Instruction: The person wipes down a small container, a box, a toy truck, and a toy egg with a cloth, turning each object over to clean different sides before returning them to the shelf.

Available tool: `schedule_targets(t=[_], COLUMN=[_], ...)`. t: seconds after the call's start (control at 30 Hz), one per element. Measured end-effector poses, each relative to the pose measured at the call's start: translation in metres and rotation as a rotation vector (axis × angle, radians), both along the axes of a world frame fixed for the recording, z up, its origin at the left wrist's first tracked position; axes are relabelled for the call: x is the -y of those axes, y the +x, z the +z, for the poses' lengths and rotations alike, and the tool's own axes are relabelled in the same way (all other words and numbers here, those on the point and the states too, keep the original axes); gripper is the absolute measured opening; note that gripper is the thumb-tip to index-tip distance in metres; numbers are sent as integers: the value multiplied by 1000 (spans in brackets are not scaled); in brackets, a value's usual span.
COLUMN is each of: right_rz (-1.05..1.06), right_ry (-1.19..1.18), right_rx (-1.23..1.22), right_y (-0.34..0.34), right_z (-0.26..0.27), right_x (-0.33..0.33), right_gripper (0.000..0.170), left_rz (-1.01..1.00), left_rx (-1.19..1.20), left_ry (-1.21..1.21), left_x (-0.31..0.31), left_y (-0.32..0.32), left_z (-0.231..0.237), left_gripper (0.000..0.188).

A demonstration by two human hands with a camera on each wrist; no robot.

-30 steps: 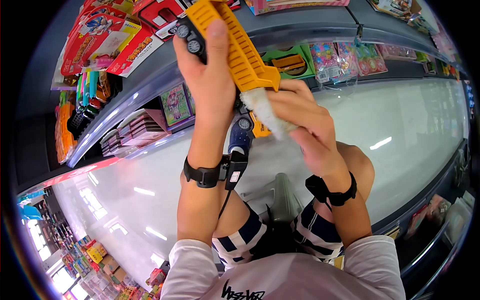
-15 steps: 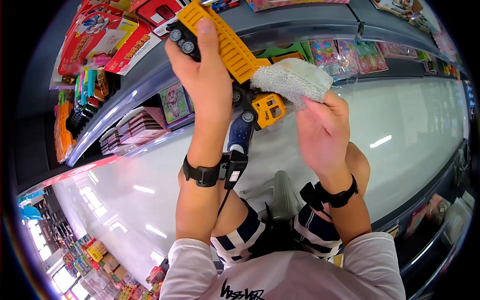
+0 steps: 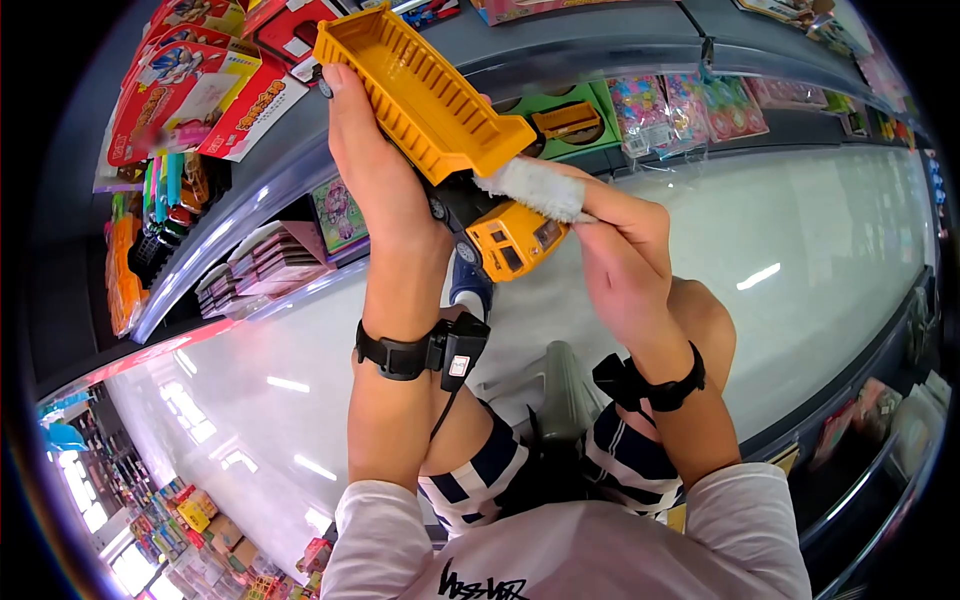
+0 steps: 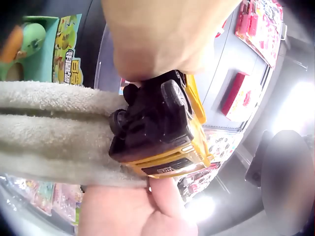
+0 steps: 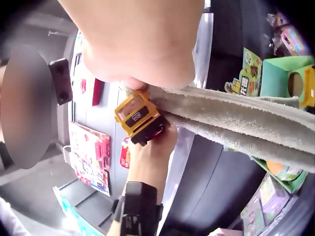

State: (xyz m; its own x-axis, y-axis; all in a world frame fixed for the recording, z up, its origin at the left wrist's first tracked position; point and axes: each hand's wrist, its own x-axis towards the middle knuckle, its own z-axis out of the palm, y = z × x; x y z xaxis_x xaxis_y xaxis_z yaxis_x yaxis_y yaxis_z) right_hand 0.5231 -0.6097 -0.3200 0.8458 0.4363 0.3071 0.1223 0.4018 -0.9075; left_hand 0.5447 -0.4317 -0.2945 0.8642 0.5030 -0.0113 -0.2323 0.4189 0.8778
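Observation:
A yellow toy dump truck (image 3: 425,100) is in my left hand (image 3: 385,190), tilted, its open bed toward the shelf and its cab (image 3: 515,240) toward me. The fingers of that hand are mostly hidden behind the bed. My right hand (image 3: 630,255) pinches a whitish fluffy cloth (image 3: 540,188) against the truck, between bed and cab. In the left wrist view the black underside (image 4: 152,118) of the truck shows beside the folded cloth (image 4: 54,140). From the right wrist, the yellow cab (image 5: 138,115) shows between both hands, with the cloth running off to the right.
Behind the truck, a grey shelf (image 3: 600,55) holds red boxes (image 3: 185,90), a green box (image 3: 585,130) with a yellow toy piece, and bagged colourful items (image 3: 640,110). A grey stool (image 3: 565,390) stands between the legs on the pale floor (image 3: 800,260).
The truck has swung left and turned so the inside of its bed shows. The right hand pulled the cloth out to the right, then brought it back in close above the cab.

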Motion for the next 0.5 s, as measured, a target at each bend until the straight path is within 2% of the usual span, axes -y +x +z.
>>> schedule_targets(t=[0.07, 0.1, 0.17, 0.3, 0.37, 0.4, 0.47, 0.5], right_rz=[35, 76, 124, 58, 194, 198, 167, 179], right_ry=[41, 83, 126, 252, 217, 216, -31, -99], right_rx=[-79, -152, -227, -328, 106, 106, 429, 451], right_y=[1, 2, 3, 3, 8, 7, 9, 9], right_z=[2, 3, 2, -1, -4, -2, 3, 5], right_x=[6, 10, 16, 22, 19, 17, 13, 13], right_gripper=[42, 42, 42, 41, 42, 42, 45, 40], left_rz=[-19, -17, 106, 66, 87, 109, 126, 134], left_rx=[59, 58, 125, 217, 188, 160, 163, 161], left_ry=[17, 17, 194, 157, 162, 168, 176, 184], left_x=[3, 3, 1, 3, 2, 1, -3, -4], left_y=[-3, -2, 0, 1, -1, -2, 0, 0], left_z=[6, 5, 1, 3, 4, 5, 1, -1], left_gripper=[45, 45, 41, 38, 37, 37, 35, 33])
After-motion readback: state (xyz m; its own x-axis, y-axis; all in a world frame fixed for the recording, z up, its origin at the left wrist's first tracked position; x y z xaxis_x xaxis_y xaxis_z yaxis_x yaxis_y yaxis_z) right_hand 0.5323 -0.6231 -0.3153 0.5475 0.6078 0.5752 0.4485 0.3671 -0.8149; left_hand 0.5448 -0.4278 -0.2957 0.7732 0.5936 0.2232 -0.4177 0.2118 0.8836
